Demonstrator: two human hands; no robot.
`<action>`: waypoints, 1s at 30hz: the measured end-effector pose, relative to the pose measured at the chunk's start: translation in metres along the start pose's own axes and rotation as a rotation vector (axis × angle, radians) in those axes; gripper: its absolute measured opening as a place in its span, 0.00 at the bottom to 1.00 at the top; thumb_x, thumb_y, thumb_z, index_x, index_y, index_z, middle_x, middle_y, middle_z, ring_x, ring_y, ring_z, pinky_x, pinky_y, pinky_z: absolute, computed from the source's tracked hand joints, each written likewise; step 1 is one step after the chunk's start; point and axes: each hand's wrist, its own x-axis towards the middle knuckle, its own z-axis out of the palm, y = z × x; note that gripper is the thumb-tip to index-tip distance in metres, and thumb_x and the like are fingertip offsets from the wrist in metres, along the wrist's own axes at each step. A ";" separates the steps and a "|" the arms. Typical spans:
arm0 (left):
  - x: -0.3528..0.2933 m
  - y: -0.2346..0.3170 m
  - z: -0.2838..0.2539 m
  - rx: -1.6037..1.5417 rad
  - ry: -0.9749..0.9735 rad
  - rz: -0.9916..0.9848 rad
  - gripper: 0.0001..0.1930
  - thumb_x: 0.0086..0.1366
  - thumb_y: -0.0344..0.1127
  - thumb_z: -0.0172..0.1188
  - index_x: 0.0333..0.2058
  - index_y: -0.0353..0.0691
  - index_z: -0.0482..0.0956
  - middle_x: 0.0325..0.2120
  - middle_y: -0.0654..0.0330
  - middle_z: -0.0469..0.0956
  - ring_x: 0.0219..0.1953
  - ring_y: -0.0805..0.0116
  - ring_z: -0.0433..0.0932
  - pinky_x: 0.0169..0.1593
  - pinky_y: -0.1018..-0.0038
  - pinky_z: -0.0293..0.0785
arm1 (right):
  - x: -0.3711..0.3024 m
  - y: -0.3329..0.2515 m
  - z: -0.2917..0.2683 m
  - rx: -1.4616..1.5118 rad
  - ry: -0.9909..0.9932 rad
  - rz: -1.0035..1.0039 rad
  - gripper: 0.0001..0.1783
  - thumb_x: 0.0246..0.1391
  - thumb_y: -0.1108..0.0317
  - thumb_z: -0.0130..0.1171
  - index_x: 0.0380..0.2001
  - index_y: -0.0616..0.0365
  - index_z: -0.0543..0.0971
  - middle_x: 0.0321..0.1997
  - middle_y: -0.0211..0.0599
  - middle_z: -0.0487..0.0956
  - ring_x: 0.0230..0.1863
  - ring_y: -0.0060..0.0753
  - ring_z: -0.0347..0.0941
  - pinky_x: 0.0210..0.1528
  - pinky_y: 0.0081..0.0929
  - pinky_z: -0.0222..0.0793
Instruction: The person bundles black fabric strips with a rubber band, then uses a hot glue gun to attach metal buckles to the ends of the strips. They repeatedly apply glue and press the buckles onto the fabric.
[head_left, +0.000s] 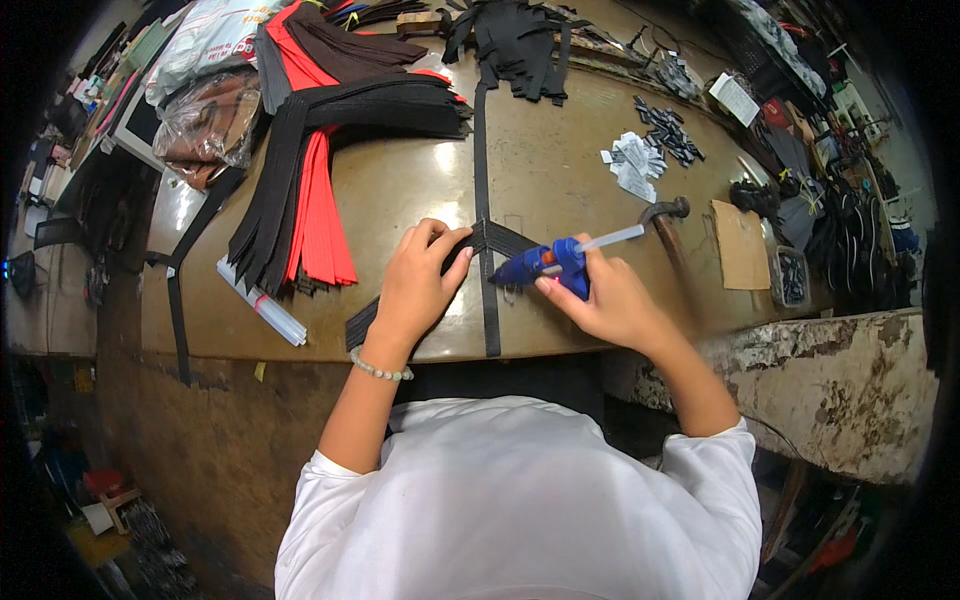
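Note:
My right hand (620, 305) is wrapped round a blue hot glue gun (562, 264), with a translucent glue stick (612, 238) poking out of its back. The gun's nozzle points left, close to a folded black strap (508, 238) that bends to a peak on the table. My left hand (412, 287) holds this strap near the peak, its thumb and fingers drawn together on it; part of the strap passes beneath the hand. A long, narrow black strip (481, 165) runs from the far side to the front edge, crossing at the peak.
Black and red strap bundles (320, 205) fill the back left, beside spare glue sticks (268, 308). A hammer (672, 235) lies right of the glue gun. Beyond it are white labels (636, 165), small dark pieces (672, 130) and brown cardboard (741, 246).

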 end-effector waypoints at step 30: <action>-0.018 0.014 0.003 0.003 -0.012 -0.040 0.12 0.62 0.34 0.62 0.44 0.40 0.81 0.36 0.54 0.74 0.39 0.57 0.74 0.43 0.67 0.71 | 0.140 0.254 -0.092 0.360 0.497 0.631 0.10 0.41 0.71 0.72 0.26 0.63 0.81 0.25 0.38 0.81 0.26 0.29 0.78 0.24 0.28 0.74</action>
